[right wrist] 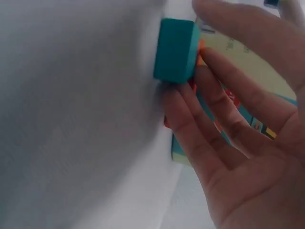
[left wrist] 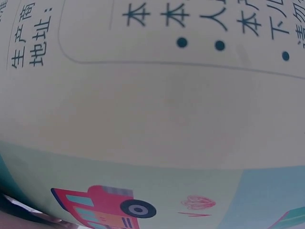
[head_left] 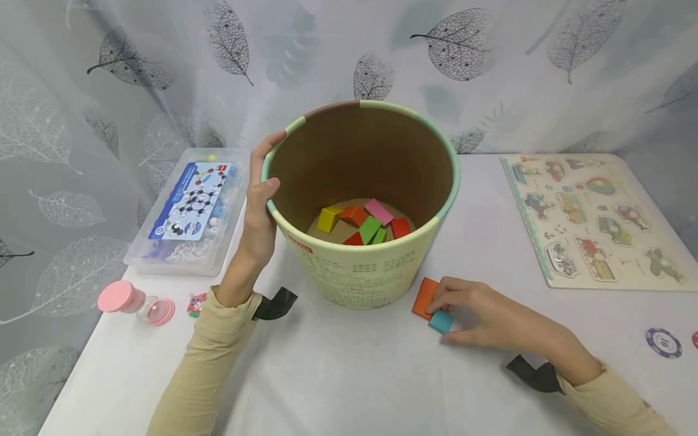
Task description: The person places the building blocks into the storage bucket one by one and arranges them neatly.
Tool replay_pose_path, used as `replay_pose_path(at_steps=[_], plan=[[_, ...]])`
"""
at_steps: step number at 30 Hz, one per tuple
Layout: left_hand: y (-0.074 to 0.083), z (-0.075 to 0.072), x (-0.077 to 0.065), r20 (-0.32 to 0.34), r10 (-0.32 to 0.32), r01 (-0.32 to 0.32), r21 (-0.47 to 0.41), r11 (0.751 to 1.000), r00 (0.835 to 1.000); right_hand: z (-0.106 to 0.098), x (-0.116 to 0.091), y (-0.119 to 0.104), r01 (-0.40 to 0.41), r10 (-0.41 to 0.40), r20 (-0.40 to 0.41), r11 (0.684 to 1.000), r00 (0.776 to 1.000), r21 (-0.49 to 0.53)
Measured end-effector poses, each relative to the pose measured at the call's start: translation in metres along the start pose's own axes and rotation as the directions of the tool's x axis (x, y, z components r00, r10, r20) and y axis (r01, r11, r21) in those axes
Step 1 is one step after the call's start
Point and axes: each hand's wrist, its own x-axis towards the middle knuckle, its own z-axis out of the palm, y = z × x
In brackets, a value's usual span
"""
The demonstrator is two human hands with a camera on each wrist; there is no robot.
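Note:
A large round bucket point(head_left: 360, 272) with a pale green rim stands on the table, printed with text and a red vehicle. My left hand point(head_left: 259, 212) grips its left rim; in the left wrist view only the bucket's wall shows clearly. Several coloured toy blocks, among them a yellow block point(head_left: 329, 218) and a pink block point(head_left: 378, 212), lie inside on the bottom. To the right of the bucket's base, my right hand point(head_left: 480, 312) touches a blue block point(right wrist: 175, 50) and an orange block point(head_left: 425, 297) with its fingertips. The thumb stands a little apart from the blue block.
At left lie a clear plastic case point(head_left: 191, 212), a pink-capped sand timer point(head_left: 139, 303) and a small red trinket point(head_left: 196, 304). On the right are a picture puzzle board point(head_left: 594, 212) and a blue poker chip point(head_left: 663, 343). A leaf-patterned curtain point(head_left: 322, 54) hangs behind.

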Motion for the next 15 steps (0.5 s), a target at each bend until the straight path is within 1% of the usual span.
replay_pose_path(at_steps=[4,6,9,11,15], plan=[[-0.001,0.001,0.001,0.004,0.005,-0.005,0.002,1.000,1.000,0.003,0.000,0.001,-0.005,0.004,-0.030,1.000,1.000,-0.019],[-0.001,0.001,0.001,0.002,0.006,-0.006,0.008,1.000,1.000,0.001,-0.001,0.004,-0.023,0.021,-0.039,0.999,0.999,-0.041],[-0.001,0.000,0.000,0.000,0.004,-0.004,0.013,1.000,1.000,-0.004,-0.005,0.010,-0.059,0.057,-0.046,0.996,0.997,-0.063],[-0.001,0.000,0.000,-0.002,0.004,-0.004,0.018,1.000,1.000,-0.009,-0.008,0.014,-0.072,0.069,-0.053,0.996,0.996,-0.060],[-0.002,-0.001,0.000,0.000,0.004,-0.004,0.018,1.000,1.000,-0.021,-0.016,0.019,-0.060,0.058,-0.071,0.998,0.996,-0.027]])
